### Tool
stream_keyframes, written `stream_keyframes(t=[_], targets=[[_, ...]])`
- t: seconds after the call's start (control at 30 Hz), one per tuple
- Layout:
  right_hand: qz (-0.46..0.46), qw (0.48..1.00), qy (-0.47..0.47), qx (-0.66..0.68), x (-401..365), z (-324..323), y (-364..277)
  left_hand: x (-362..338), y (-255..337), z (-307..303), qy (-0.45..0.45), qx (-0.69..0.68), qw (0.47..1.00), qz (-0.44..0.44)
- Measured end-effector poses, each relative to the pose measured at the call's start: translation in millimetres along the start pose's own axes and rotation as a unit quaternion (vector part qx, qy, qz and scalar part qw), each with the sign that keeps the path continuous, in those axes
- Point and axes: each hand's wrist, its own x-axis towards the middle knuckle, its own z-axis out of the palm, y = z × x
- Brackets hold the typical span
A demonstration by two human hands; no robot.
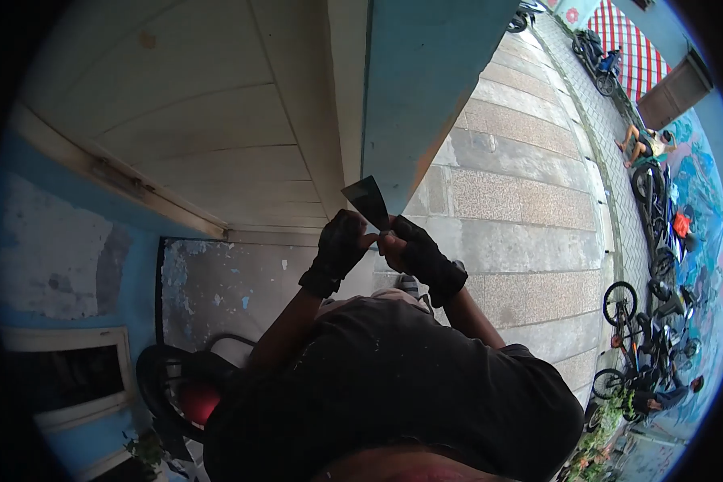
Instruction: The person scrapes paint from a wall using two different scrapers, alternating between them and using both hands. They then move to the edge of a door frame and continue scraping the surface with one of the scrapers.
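Note:
A putty knife (367,201) with a wide, dark blade points up and to the left. Its handle is in my right hand (422,255), which wears a black fingerless glove and has its fingers wrapped round it. My left hand (339,247), gloved the same way, is closed just left of the handle, its thumb reaching toward my right fingers. What the left fingers hold, if anything, is hidden. Beyond the blade rises a blue wall edge (410,104), beside a cream panelled door (209,120).
Flaked blue paint dots the grey floor (241,277) at left, near a red and black motorbike (197,398). A paved lane (522,241) runs along the right. Across it are a parked bicycle (618,337), several motorbikes (655,209) and a seated person (651,146).

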Motion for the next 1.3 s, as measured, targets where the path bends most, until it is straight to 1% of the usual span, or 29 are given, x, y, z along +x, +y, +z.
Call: stream_keyframes(t=[0.03,0.07,0.13,0.17,0.2,0.23,0.27,0.33,0.37,0.4,0.43,0.47,0.5,0.57,0.6,0.63,0.67,0.73,0.8,0.87,0.9,0.97,1.07,1.1,1.17,1.2,1.23,1.27,1.3], targets=[[-0.007,1.0,-0.027,0.005,7.9,-5.4,-4.9,2.3,2.7,5.9,0.007,0.065,0.998,0.024],[-0.012,0.998,-0.055,0.012,12.6,-11.2,-9.8,3.8,8.5,10.6,0.02,0.073,0.997,0.006],[-0.016,0.994,-0.105,-0.007,20.1,-25.9,-28.4,19.9,19.1,18.3,0.072,0.092,0.992,0.037],[-0.041,0.991,-0.12,-0.042,19.9,-33.3,-38.1,24.4,23.3,24.9,0.083,0.103,0.991,0.026],[-0.067,0.986,-0.134,-0.074,19.4,-40.5,-45.1,26.4,26.5,32.9,0.1,-0.022,0.994,-0.037],[-0.06,0.985,-0.147,-0.072,18.5,-46.9,-51.4,25.5,29.7,41.8,0.115,-0.148,0.977,-0.1],[-0.053,0.982,-0.171,-0.063,17.9,-53.6,-57.5,23.3,30.7,51.8,0.122,-0.142,0.976,-0.11],[-0.04,0.977,-0.204,-0.054,13.4,-72.1,-56.8,19.7,33.4,72.7,0.094,-0.395,0.89,-0.209],[0.019,0.974,-0.226,0.003,11.1,-83.5,-51.2,21.3,43.7,80.2,0.104,-0.39,0.889,-0.215],[0.079,0.964,-0.247,0.058,10.2,-92.4,-46.0,24.8,54.8,87.4,0.138,-0.411,0.864,-0.256],[0.086,0.961,-0.257,0.057,8.6,-97.5,-40.5,28.5,63.8,95.1,0.173,-0.43,0.835,-0.296],[0.099,0.953,-0.264,0.112,5.9,-100.7,-34.3,29.5,65.5,106.2,0.185,-0.426,0.833,-0.3],[0.113,0.942,-0.268,0.166,4.0,-103.7,-31.3,30.6,65.1,117.8,0.223,-0.457,0.805,-0.305],[0.125,0.947,-0.249,0.157,-1.2,-109.1,-30.6,40.8,81.1,132.7,0.299,-0.521,0.738,-0.307],[0.123,0.955,-0.225,0.148,-5.6,-109.8,-32.8,38.8,87.0,133.5,0.308,-0.518,0.734,-0.313],[0.112,0.966,-0.199,0.12,-10.7,-109.1,-40.5,37.8,90.0,132.4,0.276,-0.499,0.759,-0.314],[0.116,0.965,-0.204,0.12,-9.2,-116.0,-38.9,37.7,92.6,131.2,0.241,-0.479,0.783,-0.315],[0.111,0.959,-0.241,0.094,-4.4,-133.3,-34.5,39.5,98.7,129.5,0.246,-0.461,0.789,-0.323],[0.1,0.968,-0.22,0.063,-8.6,-129.8,-38.4,41.9,101.5,128.3,0.249,-0.447,0.793,-0.33],[0.034,0.981,-0.19,0.025,-10.9,-132.1,-32.2,42.3,101.4,125.7,0.233,-0.463,0.796,-0.313],[0.037,0.98,-0.192,0.024,-11.7,-134.2,-33.4,42.5,100.9,127.6,0.236,-0.463,0.795,-0.314],[0.094,0.979,-0.177,0.047,-13.4,-135.6,-39.7,41.1,99.4,132.9,0.242,-0.484,0.776,-0.323],[0.051,0.985,-0.164,0.007,-14.3,-130.5,-49.3,45.9,95.0,146.7,0.256,-0.456,0.786,-0.33],[0.112,0.972,-0.186,0.088,-14.7,-136.1,-49.7,47.9,91.7,152.7,0.259,-0.456,0.785,-0.331],[0.114,0.97,-0.195,0.085,-15.5,-145.2,-59.0,56.1,87.0,162.3,0.239,-0.535,0.748,-0.311],[0.113,0.969,-0.203,0.084,-14.6,-148.1,-62.6,62.3,86.8,167.6,0.243,-0.535,0.747,-0.31],[0.074,0.976,-0.202,0.045,-11.8,-151.0,-61.0,68.9,87.0,173.7,0.249,-0.554,0.739,-0.291],[0.076,0.975,-0.204,0.042,-10.7,-153.5,-61.4,74.7,86.8,179.0,0.254,-0.573,0.731,-0.272],[0.084,0.977,-0.182,0.069,-9.9,-156.2,-62.4,79.7,85.6,182.3,0.256,-0.555,0.743,-0.273]])
